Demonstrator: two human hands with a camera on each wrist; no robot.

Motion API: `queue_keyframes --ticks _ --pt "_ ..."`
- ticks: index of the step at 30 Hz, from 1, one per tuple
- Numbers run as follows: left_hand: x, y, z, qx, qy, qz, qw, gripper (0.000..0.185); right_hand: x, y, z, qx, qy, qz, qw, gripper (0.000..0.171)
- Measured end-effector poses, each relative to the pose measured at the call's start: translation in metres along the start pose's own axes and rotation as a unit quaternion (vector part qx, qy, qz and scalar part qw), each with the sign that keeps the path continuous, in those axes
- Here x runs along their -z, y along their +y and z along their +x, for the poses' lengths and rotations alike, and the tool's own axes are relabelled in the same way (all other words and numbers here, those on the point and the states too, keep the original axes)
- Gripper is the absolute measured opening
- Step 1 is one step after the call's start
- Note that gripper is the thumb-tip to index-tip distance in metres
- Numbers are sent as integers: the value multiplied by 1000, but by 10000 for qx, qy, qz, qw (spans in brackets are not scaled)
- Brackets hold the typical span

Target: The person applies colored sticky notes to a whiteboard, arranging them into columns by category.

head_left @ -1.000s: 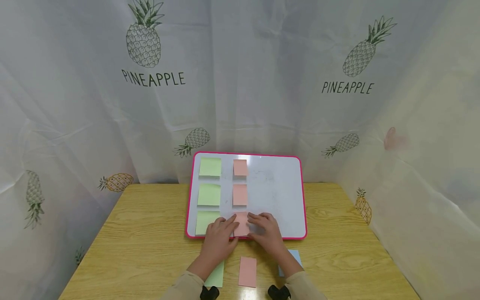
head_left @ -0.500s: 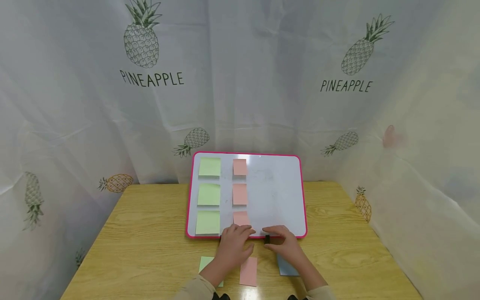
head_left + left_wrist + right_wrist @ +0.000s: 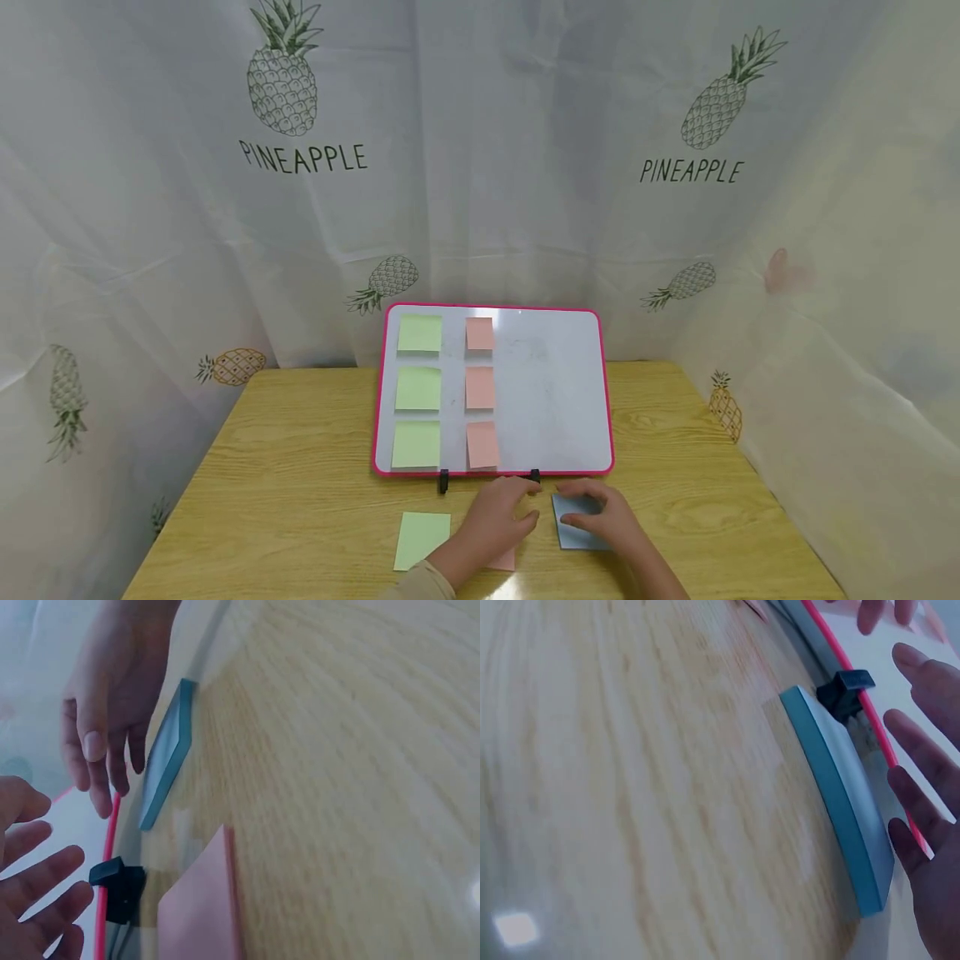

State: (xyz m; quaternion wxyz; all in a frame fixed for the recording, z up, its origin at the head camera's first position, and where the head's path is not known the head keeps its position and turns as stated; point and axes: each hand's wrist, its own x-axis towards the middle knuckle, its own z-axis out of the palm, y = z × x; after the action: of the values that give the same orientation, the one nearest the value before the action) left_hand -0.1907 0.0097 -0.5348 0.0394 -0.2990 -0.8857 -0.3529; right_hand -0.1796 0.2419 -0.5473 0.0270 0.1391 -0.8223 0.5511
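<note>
A pink-framed whiteboard (image 3: 558,392) leans at the back of the wooden table, carrying a column of three green notes (image 3: 417,388) and a column of three pink notes (image 3: 480,387). My right hand (image 3: 600,512) rests over a blue note pad (image 3: 573,533), also seen in the right wrist view (image 3: 840,795), with its fingers (image 3: 930,825) relaxed and straight, gripping nothing. My left hand (image 3: 498,512) hovers with spread fingers (image 3: 45,874) just in front of the board's lower edge, covering most of a pink note pad (image 3: 199,907).
A green note pad (image 3: 422,537) lies on the table (image 3: 300,467) left of my hands. Two black clips (image 3: 444,481) prop the board's lower edge. A pineapple-print curtain (image 3: 480,167) closes in the back and both sides.
Both hands drew back from the board's lowest pink note, which now shows uncovered. The right hand went to the blue pad and the left came down over the pink pad.
</note>
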Motion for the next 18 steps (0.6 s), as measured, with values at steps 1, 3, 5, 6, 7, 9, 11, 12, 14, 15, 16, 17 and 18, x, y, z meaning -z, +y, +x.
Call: queue_keyframes --ticks 1,3,5,6,7,9,11,12,14,15,16,17,18 --pt "-1 1 -1 124 -105 -471 9988 29 1 1 -2 -4 24 69 10000 29" --pt "-4 2 -2 463 -295 -1529 9867 28 2 4 -4 -102 40 197 9997 27" --pt "-6 2 -5 785 -383 -2388 9671 25 2 6 -6 -295 -25 236 9993 24" --pt "-9 1 -6 915 -398 -2677 9583 24 2 7 -7 -390 -74 223 9990 24" --pt "-10 0 -7 1016 -398 -2851 9523 22 2 9 -8 -470 -128 188 9986 23" --pt "-14 -4 -9 1088 -362 -2891 9504 20 2 10 -9 -600 -284 50 9978 23" --pt "-18 -7 -9 1097 -297 -2863 9514 22 1 12 -10 -578 -384 -73 9976 25" --pt "-19 -8 -9 1086 -307 -2860 9515 25 1 12 -11 -529 -406 -134 9977 26" --pt "-19 -9 -9 1089 -395 -2842 9517 34 0 13 -13 -392 -474 -205 9979 28" --pt "-19 -9 -9 1067 -461 -2792 9532 40 0 12 -13 -311 -515 -227 9979 29" --pt "-18 -9 -9 1065 -550 -2743 9541 45 -1 12 -14 -229 -565 -258 9978 30" --pt "-17 -9 -9 1040 -647 -2659 9562 51 -2 11 -15 -191 -632 -280 9974 31" --pt "-16 -10 -10 1010 -742 -2573 9582 56 -3 10 -16 -155 -700 -302 9970 32"
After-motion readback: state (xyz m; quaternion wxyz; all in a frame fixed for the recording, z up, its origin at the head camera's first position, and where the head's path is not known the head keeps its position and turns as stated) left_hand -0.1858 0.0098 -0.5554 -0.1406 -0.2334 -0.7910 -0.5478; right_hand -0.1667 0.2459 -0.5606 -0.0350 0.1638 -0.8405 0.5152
